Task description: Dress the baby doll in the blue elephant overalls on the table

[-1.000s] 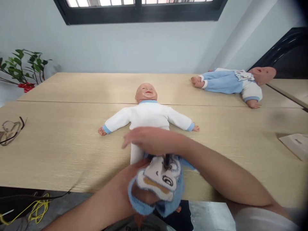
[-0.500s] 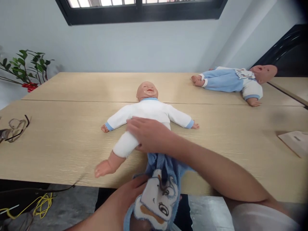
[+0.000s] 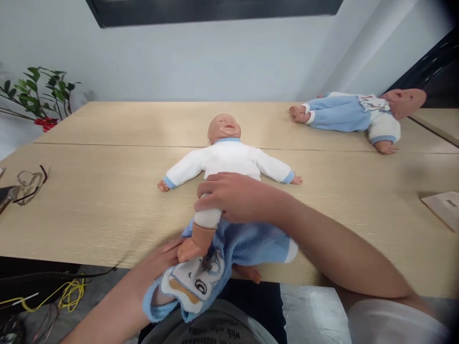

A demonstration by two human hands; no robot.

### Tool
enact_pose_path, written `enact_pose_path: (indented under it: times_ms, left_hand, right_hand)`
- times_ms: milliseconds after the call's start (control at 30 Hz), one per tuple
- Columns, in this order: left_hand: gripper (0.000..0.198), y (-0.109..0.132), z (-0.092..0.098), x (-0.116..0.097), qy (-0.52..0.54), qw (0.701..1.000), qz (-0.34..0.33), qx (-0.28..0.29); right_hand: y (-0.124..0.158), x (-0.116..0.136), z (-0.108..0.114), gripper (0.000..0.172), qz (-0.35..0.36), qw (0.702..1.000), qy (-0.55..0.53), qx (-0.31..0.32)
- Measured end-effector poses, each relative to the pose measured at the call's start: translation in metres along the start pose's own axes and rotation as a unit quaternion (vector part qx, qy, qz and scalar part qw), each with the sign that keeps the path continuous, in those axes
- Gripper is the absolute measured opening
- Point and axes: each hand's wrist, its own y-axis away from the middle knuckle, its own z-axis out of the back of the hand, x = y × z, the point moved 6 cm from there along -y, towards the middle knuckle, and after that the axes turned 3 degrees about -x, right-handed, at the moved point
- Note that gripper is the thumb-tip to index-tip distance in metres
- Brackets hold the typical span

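A baby doll (image 3: 227, 160) in a white top lies face up on the wooden table (image 3: 100, 200), arms spread. My right hand (image 3: 233, 197) is closed around the doll's left leg, whose bare foot points at me. My left hand (image 3: 161, 260) grips blue fleece overalls (image 3: 218, 260) with a cartoon patch, bunched at the table's front edge under that foot. The doll's other leg sits inside the overalls, its foot poking out over the edge.
A second doll (image 3: 353, 117) in blue overalls lies on its side at the far right. Eyeglasses (image 3: 27, 184) rest near the left edge. A plant (image 3: 39, 98) stands at the far left, a flat pale item (image 3: 444, 208) at the right, cables (image 3: 68, 294) on the floor.
My right hand took hold of the doll's free leg and swung it back toward the overalls. My left hand shifted the overalls left and up under the foot.
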Motion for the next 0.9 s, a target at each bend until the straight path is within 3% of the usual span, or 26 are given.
enact_pose_path:
  times_ms: [100, 300, 367, 467, 567, 700, 800, 900]
  left_hand:
    - [0.045, 0.01, 0.012, 0.013, -0.028, 1.0, -0.002, 0.007]
    - [0.04, 0.035, 0.039, 0.037, -0.145, 0.984, 0.017, -0.1]
    - [0.041, 0.037, 0.043, 0.032, -0.177, 0.978, -0.006, -0.114]
    - [0.034, 0.031, 0.041, 0.011, -0.211, 0.97, -0.088, -0.087]
    - [0.019, 0.02, 0.041, -0.004, -0.238, 0.961, -0.135, -0.049]
    - [0.019, 0.018, 0.05, -0.001, -0.26, 0.951, -0.155, -0.059]
    - [0.021, 0.023, 0.055, 0.009, -0.272, 0.944, -0.156, -0.102]
    - [0.024, 0.024, 0.061, 0.019, -0.259, 0.934, -0.085, -0.23]
  right_hand:
    - [0.003, -0.002, 0.001, 0.023, -0.021, 1.0, 0.018, -0.002]
    - [0.007, -0.011, 0.001, 0.021, -0.061, 0.996, 0.061, 0.014]
    - [0.007, -0.016, 0.004, 0.022, -0.088, 0.994, 0.065, 0.013]
    - [0.007, -0.023, 0.009, 0.024, -0.127, 0.99, 0.065, -0.022]
    - [0.004, -0.02, 0.007, 0.026, -0.087, 0.993, 0.068, -0.041]
    - [0.003, -0.014, -0.002, 0.026, -0.021, 0.996, 0.078, -0.033]
    - [0.003, -0.011, -0.006, 0.026, -0.012, 0.996, 0.08, -0.027]
    - [0.0, -0.007, -0.008, 0.021, -0.023, 0.996, 0.089, -0.021]
